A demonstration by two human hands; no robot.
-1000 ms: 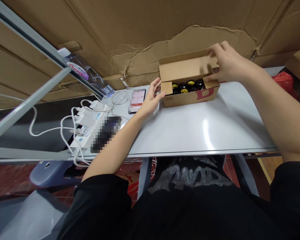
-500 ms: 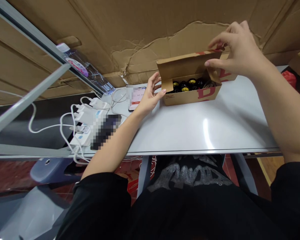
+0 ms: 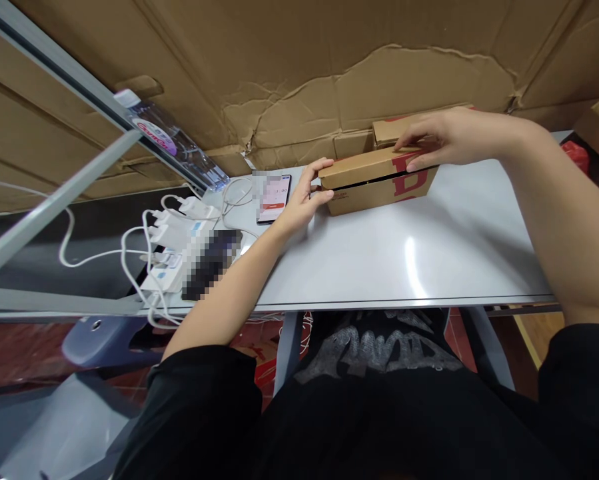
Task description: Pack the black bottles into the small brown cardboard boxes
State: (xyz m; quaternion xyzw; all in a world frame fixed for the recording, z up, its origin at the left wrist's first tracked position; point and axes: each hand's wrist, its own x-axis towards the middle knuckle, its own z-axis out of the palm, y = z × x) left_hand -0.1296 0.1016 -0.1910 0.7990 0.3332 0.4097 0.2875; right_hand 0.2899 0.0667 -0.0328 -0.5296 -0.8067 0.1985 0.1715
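Note:
A brown cardboard box [image 3: 379, 199] with red print stands on the white table [image 3: 379, 260]. Its lid [image 3: 362, 167] is folded over the top, and a thin dark gap shows along the front edge. My left hand [image 3: 304, 200] grips the box's left end, thumb at the front corner and fingers at the lid's corner. At the right end, my right hand [image 3: 446, 139] holds the lid, fingers on top and thumb at its front edge. The contents are hidden under the lid.
Behind the box is another cardboard box [image 3: 383, 131], against a cardboard wall [image 3: 289, 73]. On the left are a phone [image 3: 275, 200], a power strip [image 3: 172, 257] with white cables, a dark blurred-out object [image 3: 212, 263] and a plastic bottle [image 3: 174, 140]. Something red [image 3: 576, 157] lies at far right.
The lid has swung down from upright over the jars with black and yellow tops, covering them. My right hand has come down and forward with it. My left hand stays at the left end.

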